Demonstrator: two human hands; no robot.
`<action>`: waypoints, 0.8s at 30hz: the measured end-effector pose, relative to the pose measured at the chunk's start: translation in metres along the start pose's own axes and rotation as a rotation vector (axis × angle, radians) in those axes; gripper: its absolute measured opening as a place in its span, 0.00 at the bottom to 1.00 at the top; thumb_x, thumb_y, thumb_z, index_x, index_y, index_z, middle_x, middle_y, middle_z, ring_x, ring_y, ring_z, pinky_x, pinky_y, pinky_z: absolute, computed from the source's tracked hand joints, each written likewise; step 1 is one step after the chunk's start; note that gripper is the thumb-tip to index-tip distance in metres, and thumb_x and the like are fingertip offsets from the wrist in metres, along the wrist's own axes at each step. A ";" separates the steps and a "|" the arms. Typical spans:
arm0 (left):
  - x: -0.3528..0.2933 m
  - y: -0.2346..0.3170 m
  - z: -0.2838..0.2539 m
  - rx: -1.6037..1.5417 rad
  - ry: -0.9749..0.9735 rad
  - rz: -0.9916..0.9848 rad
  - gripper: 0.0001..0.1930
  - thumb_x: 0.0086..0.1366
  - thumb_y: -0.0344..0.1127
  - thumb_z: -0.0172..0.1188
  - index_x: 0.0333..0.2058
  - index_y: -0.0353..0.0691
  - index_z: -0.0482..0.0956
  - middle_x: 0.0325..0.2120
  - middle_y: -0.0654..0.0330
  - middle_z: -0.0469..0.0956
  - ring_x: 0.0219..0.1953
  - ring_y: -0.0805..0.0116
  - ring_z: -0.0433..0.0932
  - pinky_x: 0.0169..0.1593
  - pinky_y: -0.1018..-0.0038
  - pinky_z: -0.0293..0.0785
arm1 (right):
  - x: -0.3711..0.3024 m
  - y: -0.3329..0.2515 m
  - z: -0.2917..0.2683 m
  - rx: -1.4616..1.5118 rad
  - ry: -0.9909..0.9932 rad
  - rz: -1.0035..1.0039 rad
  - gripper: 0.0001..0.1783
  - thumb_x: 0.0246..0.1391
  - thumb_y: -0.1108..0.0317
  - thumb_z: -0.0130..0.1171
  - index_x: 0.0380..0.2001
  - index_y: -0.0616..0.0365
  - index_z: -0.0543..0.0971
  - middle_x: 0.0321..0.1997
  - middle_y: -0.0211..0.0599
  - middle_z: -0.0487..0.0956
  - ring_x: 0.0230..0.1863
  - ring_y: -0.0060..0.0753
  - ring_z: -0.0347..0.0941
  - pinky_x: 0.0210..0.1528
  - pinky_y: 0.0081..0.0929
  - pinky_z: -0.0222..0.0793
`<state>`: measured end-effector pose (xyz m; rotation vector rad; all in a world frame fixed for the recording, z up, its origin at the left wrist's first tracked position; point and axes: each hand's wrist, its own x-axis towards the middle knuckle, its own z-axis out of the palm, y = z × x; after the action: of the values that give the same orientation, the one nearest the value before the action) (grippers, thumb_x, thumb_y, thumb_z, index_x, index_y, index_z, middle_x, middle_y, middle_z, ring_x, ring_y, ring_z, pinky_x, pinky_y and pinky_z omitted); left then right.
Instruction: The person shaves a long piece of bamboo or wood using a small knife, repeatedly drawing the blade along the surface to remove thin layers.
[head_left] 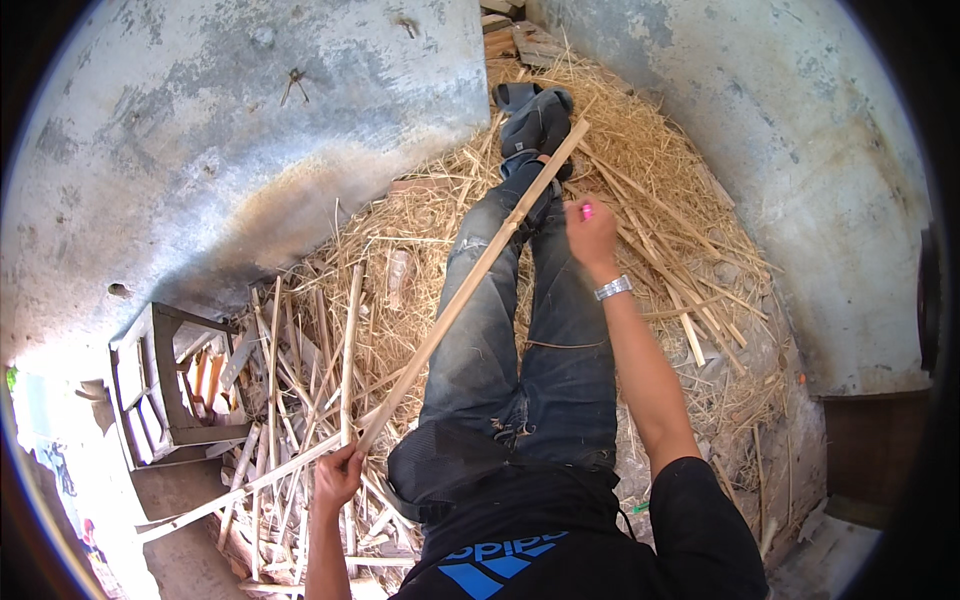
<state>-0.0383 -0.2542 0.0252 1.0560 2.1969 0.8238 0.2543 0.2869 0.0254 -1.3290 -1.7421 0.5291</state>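
A long split bamboo strip (470, 280) slants across my outstretched legs, from near my feet down to my left side. My left hand (337, 475) is closed round its lower end. By that hand a thinner pale strip (245, 488) bends away toward the lower left; whether the two are joined I cannot tell. Over my right shin, beside the bamboo strip and apart from it, my right hand (593, 238) is closed on a small bright pink object (587, 211). Most of that object is hidden in the fingers, so its kind is unclear.
Straw-like bamboo shavings (640, 130) cover the ground round my feet. Thin bamboo strips (670, 265) lie right of my legs; cut sticks (275, 400) are piled at left. A wooden frame (180, 385) stands beyond that pile. Weathered grey walls (330, 110) enclose the spot.
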 end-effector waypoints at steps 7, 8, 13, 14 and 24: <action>0.014 0.019 0.010 -0.022 -0.060 0.010 0.14 0.72 0.33 0.63 0.50 0.29 0.86 0.18 0.59 0.78 0.21 0.79 0.71 0.26 0.73 0.69 | -0.009 -0.016 -0.031 0.043 0.020 -0.022 0.16 0.66 0.57 0.63 0.32 0.60 0.80 0.27 0.52 0.81 0.33 0.57 0.81 0.38 0.47 0.73; 0.018 0.022 0.013 -0.029 -0.054 0.009 0.14 0.72 0.33 0.63 0.50 0.29 0.86 0.18 0.59 0.78 0.21 0.79 0.71 0.26 0.73 0.68 | -0.016 -0.021 -0.034 0.059 -0.162 0.030 0.16 0.68 0.56 0.60 0.34 0.59 0.80 0.27 0.52 0.81 0.33 0.58 0.80 0.38 0.48 0.73; 0.035 0.047 0.020 -0.054 -0.069 0.011 0.13 0.73 0.32 0.63 0.49 0.29 0.85 0.19 0.61 0.76 0.22 0.79 0.70 0.26 0.74 0.68 | -0.041 -0.021 -0.035 -0.032 -0.652 -0.104 0.13 0.72 0.58 0.53 0.43 0.54 0.81 0.26 0.52 0.79 0.32 0.62 0.78 0.36 0.50 0.70; 0.037 0.049 0.019 -0.054 -0.075 0.004 0.13 0.73 0.32 0.63 0.49 0.29 0.85 0.19 0.62 0.76 0.22 0.79 0.70 0.26 0.74 0.68 | -0.045 -0.029 -0.034 -0.015 -0.618 -0.096 0.12 0.71 0.59 0.54 0.45 0.53 0.83 0.26 0.53 0.79 0.31 0.61 0.78 0.35 0.50 0.70; 0.062 0.052 0.030 -0.049 -0.110 0.043 0.13 0.73 0.31 0.62 0.50 0.28 0.85 0.19 0.62 0.75 0.23 0.79 0.69 0.27 0.74 0.67 | -0.048 -0.027 -0.019 -0.003 -0.469 -0.158 0.25 0.66 0.69 0.59 0.65 0.40 0.80 0.35 0.58 0.83 0.31 0.60 0.80 0.35 0.43 0.74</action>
<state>-0.0259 -0.1687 0.0299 1.1018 2.0584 0.8147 0.2576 0.2302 0.0379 -1.1132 -2.2056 0.7930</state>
